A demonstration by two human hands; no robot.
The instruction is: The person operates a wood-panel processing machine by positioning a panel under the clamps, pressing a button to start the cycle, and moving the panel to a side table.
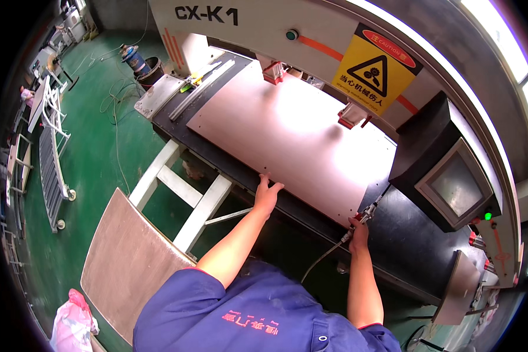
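Note:
A large pinkish flat panel (299, 141) with small holes near its edges lies on the black machine bed (405, 234). At the panel's near edge, my left hand (266, 198) rests with thumb and fingers apart. My right hand (359, 236) is closed around a metal air blow gun (366, 213) at the panel's near right corner. A thin hose (325, 251) runs from the gun down toward my body. Parts of the right fingers are hidden behind the gun.
Red-tipped clamps (273, 73) hang over the panel's far side. A black-framed screen (456, 182) juts out at right. White frame supports (202, 214) and a brown board (132, 258) stand at left. Metal strips (202, 88) lie on the bed's far left.

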